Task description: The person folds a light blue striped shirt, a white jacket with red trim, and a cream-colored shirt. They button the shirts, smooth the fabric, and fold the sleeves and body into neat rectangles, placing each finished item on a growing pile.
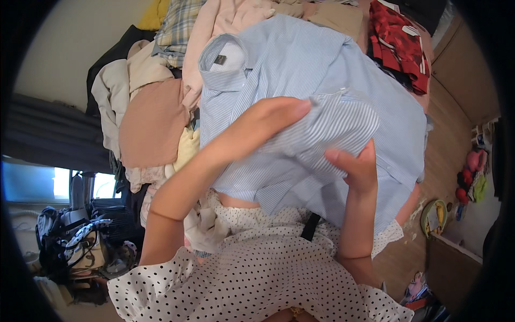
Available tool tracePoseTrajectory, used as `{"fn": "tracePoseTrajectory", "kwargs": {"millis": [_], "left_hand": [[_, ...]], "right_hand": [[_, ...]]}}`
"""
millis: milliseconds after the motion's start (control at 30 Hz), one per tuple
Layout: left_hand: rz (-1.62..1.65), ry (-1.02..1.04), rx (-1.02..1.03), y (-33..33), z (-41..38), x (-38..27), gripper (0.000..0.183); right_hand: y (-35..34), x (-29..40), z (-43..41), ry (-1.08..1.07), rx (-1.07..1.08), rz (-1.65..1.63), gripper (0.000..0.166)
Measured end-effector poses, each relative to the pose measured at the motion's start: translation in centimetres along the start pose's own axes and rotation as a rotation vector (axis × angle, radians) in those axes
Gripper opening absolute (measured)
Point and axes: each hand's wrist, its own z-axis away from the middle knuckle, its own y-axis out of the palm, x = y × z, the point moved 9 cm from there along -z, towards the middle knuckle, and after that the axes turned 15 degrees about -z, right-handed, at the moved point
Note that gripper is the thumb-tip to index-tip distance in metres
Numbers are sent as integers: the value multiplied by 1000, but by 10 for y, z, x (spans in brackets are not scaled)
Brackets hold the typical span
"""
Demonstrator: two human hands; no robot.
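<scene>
A blue-and-white striped button shirt (273, 64) lies spread out in front of me, its collar (223, 60) towards the upper left. My left hand (285, 108) grips a raised, bunched part of the striped cloth, thumb on top. Lower and to the right, my right hand (358, 161) pinches the same raised part from its other side. Between both hands the cloth (334, 120) is folded over and slightly blurred. The shirt's lower part hangs over my lap, across a polka-dot garment (257, 249). Most of the fingers are hidden under the fabric.
Left of the shirt are a brown cloth (151, 124), a beige garment (110, 88) and a plaid piece (177, 32). Red patterned clothing (398, 48) lies at the upper right. Bags (76, 241) stand at the lower left. A round basket (434, 217) is on the right.
</scene>
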Motion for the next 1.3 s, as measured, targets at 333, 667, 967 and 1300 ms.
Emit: {"fn": "tracePoseTrajectory", "kwargs": {"millis": [333,667,967,1300], "left_hand": [[296,280,-181,-15,-46,-55,20],[-291,367,-178,2,-11,-66,64],[-438,-203,262,-33,106,105,35],[-425,-358,-529,-107,164,179,29]], "right_hand": [[-13,-5,17,193,-42,244,61],[-28,108,-62,-451,-93,-163,38],[-132,82,-128,-256,-25,-467,34],[-155,-84,-281,94,-489,432,40]]}}
